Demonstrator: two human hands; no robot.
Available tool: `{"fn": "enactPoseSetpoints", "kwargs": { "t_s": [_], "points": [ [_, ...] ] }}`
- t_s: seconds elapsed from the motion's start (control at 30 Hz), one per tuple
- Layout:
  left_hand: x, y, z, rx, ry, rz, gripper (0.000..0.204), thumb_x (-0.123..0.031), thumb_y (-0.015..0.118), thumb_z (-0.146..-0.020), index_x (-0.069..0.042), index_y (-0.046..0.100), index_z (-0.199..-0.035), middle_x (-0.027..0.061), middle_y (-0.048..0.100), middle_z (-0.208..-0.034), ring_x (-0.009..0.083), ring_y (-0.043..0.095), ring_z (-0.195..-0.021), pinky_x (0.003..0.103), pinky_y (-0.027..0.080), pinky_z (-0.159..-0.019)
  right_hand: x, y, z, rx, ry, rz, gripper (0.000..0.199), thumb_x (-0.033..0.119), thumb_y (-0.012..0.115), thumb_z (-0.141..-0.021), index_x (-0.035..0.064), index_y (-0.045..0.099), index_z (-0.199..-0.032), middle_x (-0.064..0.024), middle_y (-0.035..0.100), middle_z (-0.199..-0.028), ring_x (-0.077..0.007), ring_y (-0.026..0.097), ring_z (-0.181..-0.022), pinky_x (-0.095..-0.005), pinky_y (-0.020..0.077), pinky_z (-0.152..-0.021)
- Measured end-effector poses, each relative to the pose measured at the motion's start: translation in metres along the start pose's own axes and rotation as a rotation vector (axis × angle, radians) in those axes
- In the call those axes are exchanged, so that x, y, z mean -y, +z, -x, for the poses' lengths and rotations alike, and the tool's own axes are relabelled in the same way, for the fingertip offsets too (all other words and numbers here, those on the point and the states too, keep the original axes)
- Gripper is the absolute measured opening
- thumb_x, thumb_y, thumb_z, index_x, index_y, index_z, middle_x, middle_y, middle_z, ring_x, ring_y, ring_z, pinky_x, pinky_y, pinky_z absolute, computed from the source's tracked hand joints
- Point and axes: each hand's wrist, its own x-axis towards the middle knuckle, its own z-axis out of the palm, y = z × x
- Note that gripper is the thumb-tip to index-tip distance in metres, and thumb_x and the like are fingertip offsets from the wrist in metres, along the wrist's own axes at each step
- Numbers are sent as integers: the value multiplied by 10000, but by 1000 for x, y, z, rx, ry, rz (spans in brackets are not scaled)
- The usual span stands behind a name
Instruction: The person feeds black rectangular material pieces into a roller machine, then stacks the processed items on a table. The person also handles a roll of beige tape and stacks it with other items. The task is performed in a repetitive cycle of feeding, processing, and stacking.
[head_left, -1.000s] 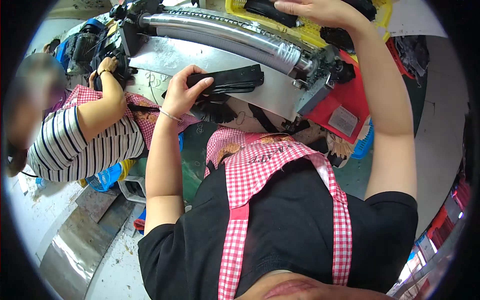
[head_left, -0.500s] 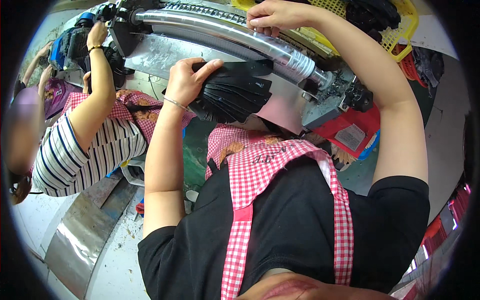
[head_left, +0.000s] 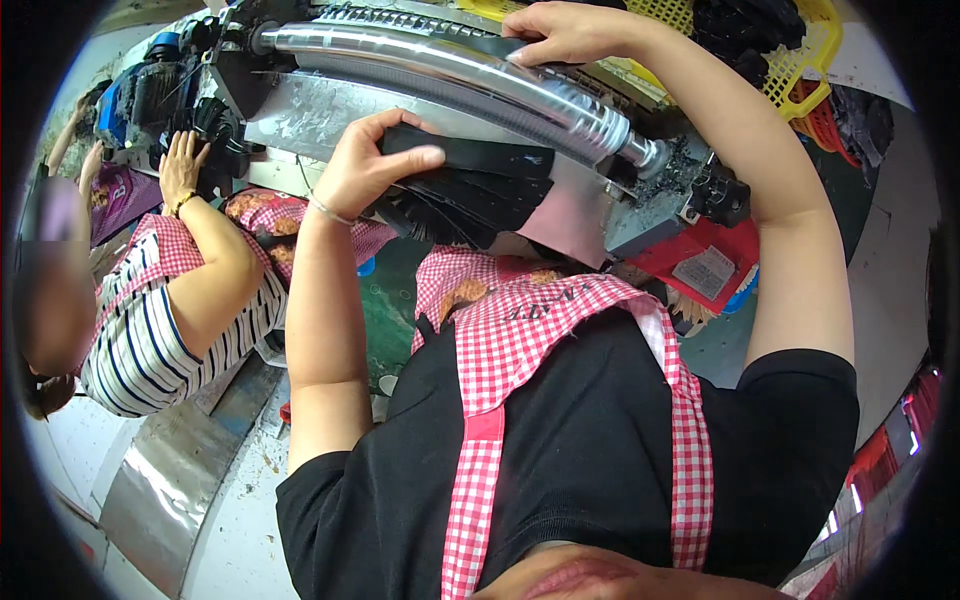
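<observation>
My left hand [head_left: 375, 170] grips a fanned stack of black flat strips [head_left: 470, 190], thumb across the top piece. The strips look like leather or a similar sheet material; I cannot tell which. In front of them runs a shiny metal roller [head_left: 400, 60] of a machine, with a smooth metal plate [head_left: 320, 115] along its near side. Beyond the roller, my right hand [head_left: 575, 35] is closed on a dark strip [head_left: 490, 44], which lies along the roller's far side. Its fingertips are partly hidden.
A yellow plastic basket [head_left: 800, 70] with black pieces stands at the far right. Black scraps gather by the roller's right end, near a black knob [head_left: 722, 196]. A red sheet [head_left: 700, 265] hangs below. At left, a co-worker in a striped shirt [head_left: 150, 350] works at another machine.
A dark strip now shows at my right hand behind the roller. My left hand has tilted, and its strips are less spread. The co-worker's hand has come down nearer.
</observation>
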Motion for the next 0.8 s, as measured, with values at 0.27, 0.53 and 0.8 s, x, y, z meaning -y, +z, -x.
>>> {"fn": "enactPoseSetpoints", "kwargs": {
  "t_s": [0.27, 0.53, 0.8],
  "points": [
    [9, -2, 3, -22, 44, -49, 260, -197, 779, -910, 26, 722, -1029, 24, 722, -898, 75, 638, -816, 247, 531, -736, 14, -11, 9, 93, 138, -511, 203, 163, 573, -1003, -35, 612, -988, -62, 678, -833, -132, 642, -700, -298, 524, -649],
    [17, -3, -10, -109, -2, -233, 284, -271, 773, -919, -3, 721, -840, -22, 669, -746, 43, 577, -727, 230, 489, -660, 15, -10, 6, 82, 134, -340, 300, 233, 654, -955, -61, 640, -1010, -51, 666, -829, -142, 611, -765, -335, 501, -688],
    [6, 8, 3, 7, 38, -164, 247, -241, 819, -870, -3, 756, -884, 6, 699, -794, 58, 591, -729, 232, 505, -708, 11, -17, 21, 134, 308, -622, 233, 157, 695, -911, -28, 655, -1047, -59, 706, -836, -125, 654, -721, -284, 505, -638]
  ]
}}
